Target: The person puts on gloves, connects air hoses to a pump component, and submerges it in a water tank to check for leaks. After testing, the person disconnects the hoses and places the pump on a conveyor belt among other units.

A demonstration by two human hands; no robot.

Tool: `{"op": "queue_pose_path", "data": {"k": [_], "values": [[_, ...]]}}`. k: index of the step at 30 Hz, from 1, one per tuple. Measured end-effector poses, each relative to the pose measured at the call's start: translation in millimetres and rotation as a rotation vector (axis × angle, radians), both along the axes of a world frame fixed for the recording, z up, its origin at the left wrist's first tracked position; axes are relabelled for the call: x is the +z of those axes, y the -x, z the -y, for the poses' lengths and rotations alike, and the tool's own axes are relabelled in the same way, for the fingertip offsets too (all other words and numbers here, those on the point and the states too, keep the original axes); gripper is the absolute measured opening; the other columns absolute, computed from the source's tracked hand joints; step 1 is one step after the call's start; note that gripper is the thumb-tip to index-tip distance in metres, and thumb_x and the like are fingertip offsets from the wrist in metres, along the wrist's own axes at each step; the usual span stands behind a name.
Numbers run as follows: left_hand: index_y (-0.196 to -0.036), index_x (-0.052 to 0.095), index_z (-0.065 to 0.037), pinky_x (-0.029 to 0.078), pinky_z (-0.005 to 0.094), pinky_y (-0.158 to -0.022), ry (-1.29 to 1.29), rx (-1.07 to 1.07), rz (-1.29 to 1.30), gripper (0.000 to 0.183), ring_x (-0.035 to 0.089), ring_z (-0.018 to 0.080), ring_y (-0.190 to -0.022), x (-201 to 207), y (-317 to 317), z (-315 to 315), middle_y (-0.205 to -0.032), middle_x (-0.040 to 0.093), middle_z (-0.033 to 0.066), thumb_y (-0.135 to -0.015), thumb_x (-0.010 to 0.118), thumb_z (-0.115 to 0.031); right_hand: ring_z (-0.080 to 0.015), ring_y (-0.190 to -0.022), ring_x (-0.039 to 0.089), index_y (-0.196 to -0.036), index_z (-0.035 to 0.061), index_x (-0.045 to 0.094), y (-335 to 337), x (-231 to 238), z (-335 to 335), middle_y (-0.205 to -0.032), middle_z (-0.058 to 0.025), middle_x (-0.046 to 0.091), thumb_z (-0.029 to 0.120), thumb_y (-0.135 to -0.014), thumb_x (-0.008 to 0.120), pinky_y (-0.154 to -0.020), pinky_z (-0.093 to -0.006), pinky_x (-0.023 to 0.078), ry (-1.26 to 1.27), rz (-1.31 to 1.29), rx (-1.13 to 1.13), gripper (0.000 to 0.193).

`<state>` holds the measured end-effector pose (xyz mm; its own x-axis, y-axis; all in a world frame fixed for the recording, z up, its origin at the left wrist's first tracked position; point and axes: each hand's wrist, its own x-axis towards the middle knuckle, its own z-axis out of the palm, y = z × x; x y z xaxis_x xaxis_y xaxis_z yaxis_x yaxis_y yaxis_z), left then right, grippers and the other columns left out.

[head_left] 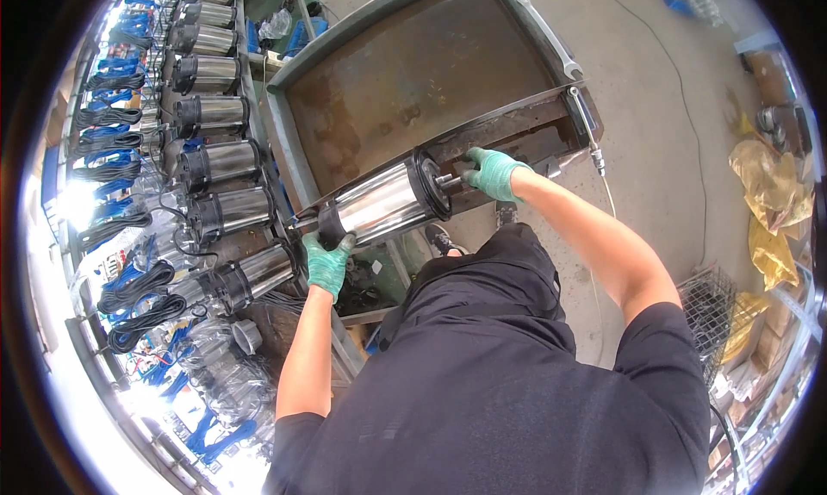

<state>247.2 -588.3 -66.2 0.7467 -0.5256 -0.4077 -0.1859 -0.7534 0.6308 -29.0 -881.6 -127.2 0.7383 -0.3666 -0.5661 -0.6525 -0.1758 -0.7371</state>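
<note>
A shiny steel cylindrical motor (pixel 379 204) with black end caps lies slantwise along the near edge of the bench. My left hand (pixel 326 263), in a green glove, grips its black left end from below, thumb on the near side. A thin metal shaft (pixel 448 181) sticks out of the wide black flange at the right end. My right hand (pixel 494 174), also in a green glove, has its fingers curled at the tip of that shaft. What lies under the right fingers is partly hidden.
Beyond the motor stands a shallow, stained metal tray (pixel 422 73). On its right rim lie a wrench (pixel 551 43) and an air tool (pixel 586 120) with a hose. Several similar motors (pixel 215 116) with coiled cables line a rack at left. A wire basket (pixel 706 305) stands at right.
</note>
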Motion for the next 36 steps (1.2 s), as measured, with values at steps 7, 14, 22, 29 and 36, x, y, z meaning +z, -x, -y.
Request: {"op": "queue_pose_path", "data": {"k": [7,14,22,29,36], "values": [[-0.132,0.043,0.000,0.044,0.0367,-0.104,0.025,0.002,0.012,0.077,0.053,0.0265,-0.116,-7,-4,-7,-0.131,0.054,0.0140,-0.080,0.091,-0.030,-0.0295,-0.098,0.066,-0.115,0.0020,0.071,5,-18,-3,-0.107,-0.0167,0.072,0.025,-0.093,0.066,-0.090,-0.0391,0.051,-0.392,0.279,-0.308,0.032],[-0.128,0.044,0.000,0.046,0.0358,-0.100,0.073,-0.009,0.025,0.070,0.056,0.0232,-0.110,-11,-7,-10,-0.122,0.057,0.0114,-0.079,0.090,-0.021,-0.0189,-0.084,0.066,-0.111,0.0010,0.066,25,-7,7,-0.093,-0.0099,0.071,0.014,-0.092,0.066,-0.078,-0.0336,0.053,-0.221,0.289,-0.371,0.023],[-0.128,0.043,-0.002,0.046,0.0345,-0.097,0.073,0.022,0.001,0.071,0.054,0.0224,-0.106,6,9,0,-0.119,0.057,0.0097,-0.080,0.091,-0.027,-0.0100,-0.070,0.060,-0.106,0.0012,0.064,106,4,20,-0.083,-0.0036,0.066,0.015,-0.096,0.067,-0.065,-0.0267,0.051,0.016,0.468,-1.355,0.017],[-0.127,0.046,-0.002,0.046,0.0353,-0.099,0.120,0.009,0.052,0.064,0.055,0.0225,-0.109,-2,11,2,-0.121,0.057,0.0107,-0.081,0.088,-0.018,-0.0319,-0.096,0.064,-0.105,0.0024,0.066,117,-30,36,-0.107,-0.0172,0.063,0.018,-0.093,0.070,-0.085,-0.0416,0.052,0.652,0.191,-1.230,0.020],[-0.144,0.033,0.003,0.045,0.0382,-0.107,0.156,0.024,-0.134,0.089,0.054,0.0273,-0.124,-7,8,7,-0.139,0.051,0.0189,-0.081,0.086,-0.032,-0.0421,-0.110,0.062,-0.123,0.0015,0.066,108,47,8,-0.113,-0.0250,0.065,0.021,-0.089,0.071,-0.094,-0.0492,0.051,0.786,-0.196,-0.756,0.039]]}}
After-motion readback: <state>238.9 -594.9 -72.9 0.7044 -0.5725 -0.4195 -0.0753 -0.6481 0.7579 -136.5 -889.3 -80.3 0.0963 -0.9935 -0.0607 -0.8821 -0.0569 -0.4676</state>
